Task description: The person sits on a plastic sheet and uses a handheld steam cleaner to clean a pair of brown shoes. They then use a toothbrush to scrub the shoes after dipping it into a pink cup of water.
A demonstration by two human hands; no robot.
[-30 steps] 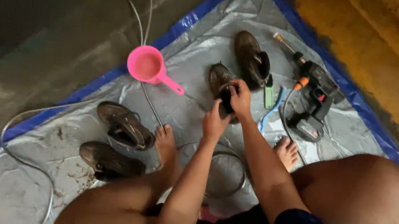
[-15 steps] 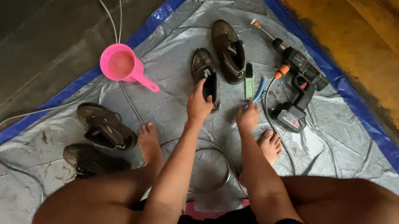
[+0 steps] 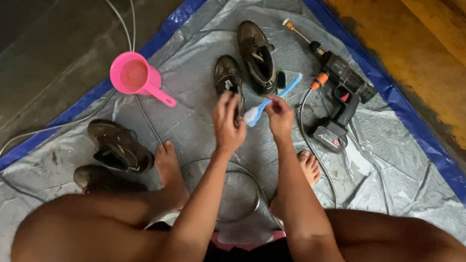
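1. Head view looks down on a seated person with bare legs and feet on a silver tarp (image 3: 197, 133) edged in blue.
2. Right hand (image 3: 279, 116) pinches the blue handle of a small brush (image 3: 271, 101), fingers closed on it; the white bristle end points down and to the left, toward the other hand, and the handle slants up to the right.
3. Left hand (image 3: 228, 123) is raised beside the brush head, fingers curled around the lower end of a dark, muddy shoe (image 3: 228, 78); the grip looks closed on it, though the palm hides the contact.
4. That shoe lies sole-down on the tarp, brown and dirt-streaked, just beside a second dark shoe (image 3: 259, 57) angled above it.
5. A small dark block (image 3: 281, 79) sits between the second shoe and the brush handle.
6. A black spray gun (image 3: 339, 96) with an orange collar lies to the right, its hose (image 3: 312, 152) running down past the right foot.
7. A pink scoop (image 3: 137, 76) rests at the tarp's left edge, and another pair of dark shoes (image 3: 117, 150) sits by the left foot.
8. Against half a second ago: the right hand was flat on the tarp near the brush and now has it lifted; the left hand has drawn back slightly from the shoe's middle to its near end.
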